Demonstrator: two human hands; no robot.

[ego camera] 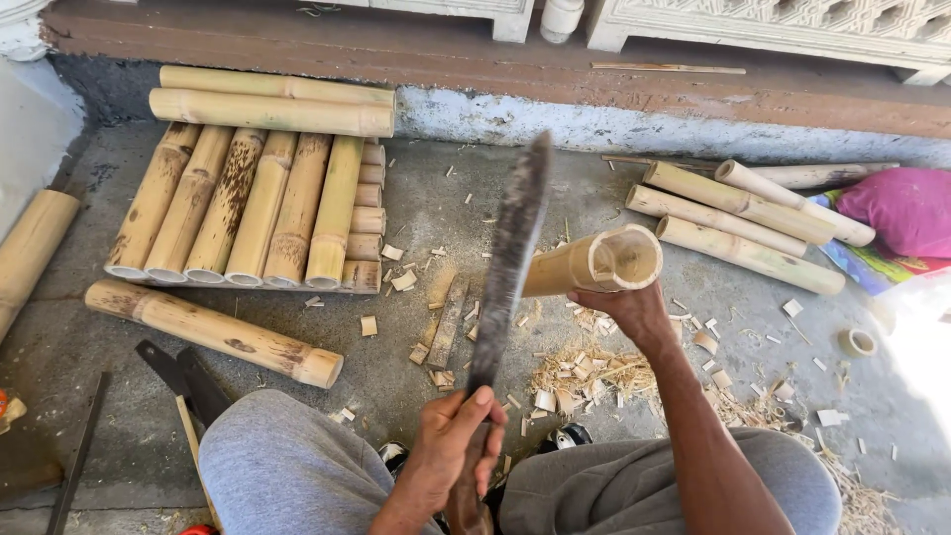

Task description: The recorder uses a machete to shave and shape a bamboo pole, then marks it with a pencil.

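Over the concrete floor (446, 198): seated person, knees up
Left hand (448, 448): fingers clamped on the machete (507, 267) handle, blade upright
Right hand (626, 309): fingers wrapped under the bamboo piece (596, 264), raised beside the blade
Nearby: stacked bamboo (248, 203) at left, shavings (584, 374) below

Your machete blade (507, 263) is blurred, and it hides the far end of the bamboo piece (594, 266).

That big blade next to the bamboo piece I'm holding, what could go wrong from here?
The right hand grips the bamboo piece close to where the blade stands, so a glancing stroke could reach its fingers. The left hand holds the blade above the knees; a slip might swing it down onto them. Loose shavings could make footing slippery.
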